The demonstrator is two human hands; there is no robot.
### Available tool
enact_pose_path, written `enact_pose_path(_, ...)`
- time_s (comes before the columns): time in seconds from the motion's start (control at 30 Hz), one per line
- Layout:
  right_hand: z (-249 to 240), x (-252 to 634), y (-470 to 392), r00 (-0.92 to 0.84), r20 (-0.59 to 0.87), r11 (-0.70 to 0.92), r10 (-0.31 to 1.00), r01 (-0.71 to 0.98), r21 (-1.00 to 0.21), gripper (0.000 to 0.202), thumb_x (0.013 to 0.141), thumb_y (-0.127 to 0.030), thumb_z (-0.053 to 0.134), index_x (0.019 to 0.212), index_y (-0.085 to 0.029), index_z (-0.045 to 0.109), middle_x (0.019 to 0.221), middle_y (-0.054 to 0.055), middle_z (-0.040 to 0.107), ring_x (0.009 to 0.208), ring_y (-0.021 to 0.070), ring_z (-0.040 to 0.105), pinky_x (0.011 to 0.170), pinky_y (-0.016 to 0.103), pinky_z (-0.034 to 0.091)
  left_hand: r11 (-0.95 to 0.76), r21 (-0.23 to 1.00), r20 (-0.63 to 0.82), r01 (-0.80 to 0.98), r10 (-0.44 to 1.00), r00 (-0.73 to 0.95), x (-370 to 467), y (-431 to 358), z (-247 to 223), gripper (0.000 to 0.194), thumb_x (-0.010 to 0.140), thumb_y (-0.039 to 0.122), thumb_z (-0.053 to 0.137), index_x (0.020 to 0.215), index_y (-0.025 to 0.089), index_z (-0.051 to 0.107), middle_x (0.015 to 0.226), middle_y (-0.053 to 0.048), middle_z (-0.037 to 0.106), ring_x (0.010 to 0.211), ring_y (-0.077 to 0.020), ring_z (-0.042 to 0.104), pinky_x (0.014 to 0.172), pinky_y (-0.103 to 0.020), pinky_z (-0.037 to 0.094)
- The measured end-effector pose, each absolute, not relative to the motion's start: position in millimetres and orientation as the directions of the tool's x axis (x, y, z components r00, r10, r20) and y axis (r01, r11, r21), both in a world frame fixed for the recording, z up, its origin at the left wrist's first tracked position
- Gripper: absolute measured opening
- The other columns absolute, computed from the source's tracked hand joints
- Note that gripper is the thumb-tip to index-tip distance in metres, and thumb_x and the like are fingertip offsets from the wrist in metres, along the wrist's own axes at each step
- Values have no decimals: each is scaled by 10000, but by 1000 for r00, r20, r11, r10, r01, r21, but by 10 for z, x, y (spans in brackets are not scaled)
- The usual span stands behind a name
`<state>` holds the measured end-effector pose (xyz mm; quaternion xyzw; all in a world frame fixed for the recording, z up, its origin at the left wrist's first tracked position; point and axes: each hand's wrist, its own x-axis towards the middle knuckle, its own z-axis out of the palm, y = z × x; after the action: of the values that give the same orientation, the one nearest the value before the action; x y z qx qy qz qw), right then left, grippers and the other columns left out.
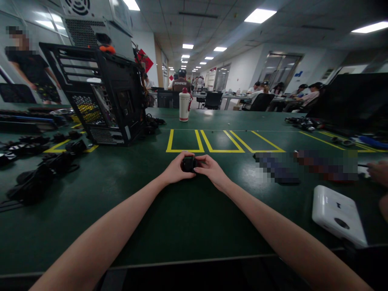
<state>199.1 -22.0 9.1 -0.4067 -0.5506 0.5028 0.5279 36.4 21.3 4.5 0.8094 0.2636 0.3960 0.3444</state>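
Both of my hands meet around a small black object (188,164) over the green table (182,218), just in front of the yellow taped outlines. My left hand (178,167) wraps the object from the left, thumb below and fingers above. From the right, my right hand (210,169) pinches its side with thumb and fingertips. The object looks like a dark block; its details are too small to make out.
An open black computer case (115,97) stands back left, with black cable bundles (33,178) before it. A white bottle (184,106) stands at the back. A white device (338,214) lies right, near another person's hand (378,173).
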Motion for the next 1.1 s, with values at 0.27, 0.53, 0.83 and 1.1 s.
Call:
enact_pose_path(0.27,55,1992,-196,-64,215,215,975,-1,-977,214,670,-250,618,851,-221,506,873,-10,551,921,150,519,877,364,386,-647,740,462,184,688,560,353,203,80,595,570,196,703,1103,197,440,1119,-61,497,1051,-227,492,923,-392,376)
enact_pose_path(0.53,87,1986,-218,-132,185,172,974,-100,-980,338,598,-144,657,903,-202,524,1011,25,552,978,162,528,925,367,363,-642,749,467,161,685,558,358,212,58,584,582,180,692,1106,204,435,1125,-65,498,1053,-227,495,926,-396,372)
enact_pose_path(0.83,41,2019,-189,-88,222,224,971,7,-975,198,687,-287,608,858,-212,542,910,2,554,916,151,519,882,378,385,-643,744,459,180,688,562,351,198,87,590,571,192,696,1102,202,440,1119,-56,498,1053,-230,489,922,-397,374)
enact_pose_path(1.1,42,2020,-206,-127,210,200,969,-88,-976,325,631,-168,641,937,-200,537,1027,29,570,985,154,535,922,355,374,-633,761,463,143,684,563,358,201,66,583,578,193,691,1104,202,440,1129,-67,491,1049,-230,493,918,-398,376)
